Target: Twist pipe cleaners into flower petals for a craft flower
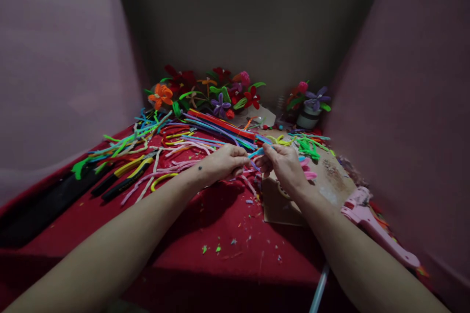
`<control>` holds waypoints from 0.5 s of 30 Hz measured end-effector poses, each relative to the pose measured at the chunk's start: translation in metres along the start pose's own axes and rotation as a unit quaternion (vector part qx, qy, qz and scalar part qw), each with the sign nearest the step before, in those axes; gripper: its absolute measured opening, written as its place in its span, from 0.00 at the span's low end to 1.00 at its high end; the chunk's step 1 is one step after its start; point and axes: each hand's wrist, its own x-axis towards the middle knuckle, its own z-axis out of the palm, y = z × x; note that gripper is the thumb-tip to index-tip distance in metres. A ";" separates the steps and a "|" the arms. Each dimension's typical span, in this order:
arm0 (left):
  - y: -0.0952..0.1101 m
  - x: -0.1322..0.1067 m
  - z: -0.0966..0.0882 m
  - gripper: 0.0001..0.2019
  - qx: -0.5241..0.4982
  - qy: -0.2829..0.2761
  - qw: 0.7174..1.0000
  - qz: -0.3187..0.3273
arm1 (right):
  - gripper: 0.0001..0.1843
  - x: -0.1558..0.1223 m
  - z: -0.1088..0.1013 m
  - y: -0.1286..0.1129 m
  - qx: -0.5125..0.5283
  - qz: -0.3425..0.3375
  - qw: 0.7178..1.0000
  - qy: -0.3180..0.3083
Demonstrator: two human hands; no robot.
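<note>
My left hand (225, 162) and my right hand (282, 166) meet over the middle of a red cloth (205, 225). Both are closed in a pinch on a short light-blue pipe cleaner (257, 152) that spans the gap between them. A purple bit hangs just under it. A heap of coloured pipe cleaners (191, 139) lies just beyond my left hand. Green pipe cleaner pieces (308, 147) lie past my right hand. A piece of brown cardboard (279, 205) sits under my right wrist.
Finished pipe-cleaner flowers (209, 90) stand at the back, with a small potted bunch (310, 105) at the right. Yellow-handled pliers (127, 176) lie on the left beside a dark flat object (44, 208). A pink glue gun (370, 222) rests at the right. Small scraps dot the cloth.
</note>
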 end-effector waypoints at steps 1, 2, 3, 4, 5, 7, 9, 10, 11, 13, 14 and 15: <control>-0.001 0.001 -0.002 0.11 0.005 -0.004 1.000 -0.006 | 0.19 0.000 0.001 0.000 0.004 0.002 1.000 -0.001; -0.002 0.002 -0.004 0.12 0.010 -0.007 1.000 -0.011 | 0.20 0.000 0.001 0.001 0.000 0.000 1.000 0.001; -0.002 0.003 -0.005 0.12 0.015 -0.004 1.000 -0.016 | 0.21 0.000 0.002 0.001 -0.014 -0.007 1.000 0.007; -0.002 0.003 -0.007 0.12 0.020 0.001 1.000 -0.019 | 0.22 -0.001 0.003 0.001 -0.036 -0.023 0.999 0.019; -0.001 0.004 -0.008 0.12 0.020 0.013 0.999 -0.023 | 0.23 -0.002 0.004 0.001 -0.064 -0.048 0.996 0.036; -0.002 0.006 -0.011 0.13 0.017 0.054 0.998 -0.032 | 0.20 -0.006 0.007 0.000 -0.099 -0.122 0.984 0.089; -0.005 0.008 -0.014 0.13 0.010 0.099 0.994 -0.044 | 0.17 -0.013 0.011 -0.002 -0.103 -0.200 0.968 0.111; -0.007 0.009 -0.015 0.14 0.010 0.110 0.993 -0.043 | 0.16 -0.017 0.013 -0.002 -0.107 -0.236 0.961 0.096; -0.009 0.011 -0.015 0.14 0.016 0.111 0.993 -0.036 | 0.15 -0.021 0.015 -0.003 -0.120 -0.274 0.952 0.067; -0.011 0.015 -0.014 0.14 0.032 0.105 0.994 -0.009 | 0.14 -0.028 0.019 -0.003 -0.174 -0.353 0.919 -0.022; -0.010 0.017 -0.013 0.15 0.042 0.101 0.994 0.000 | 0.14 -0.030 0.020 -0.002 -0.208 -0.381 0.899 -0.054; -0.008 0.019 -0.011 0.15 0.060 0.096 0.994 0.008 | 0.15 -0.032 0.021 -0.001 -0.237 -0.398 0.883 -0.077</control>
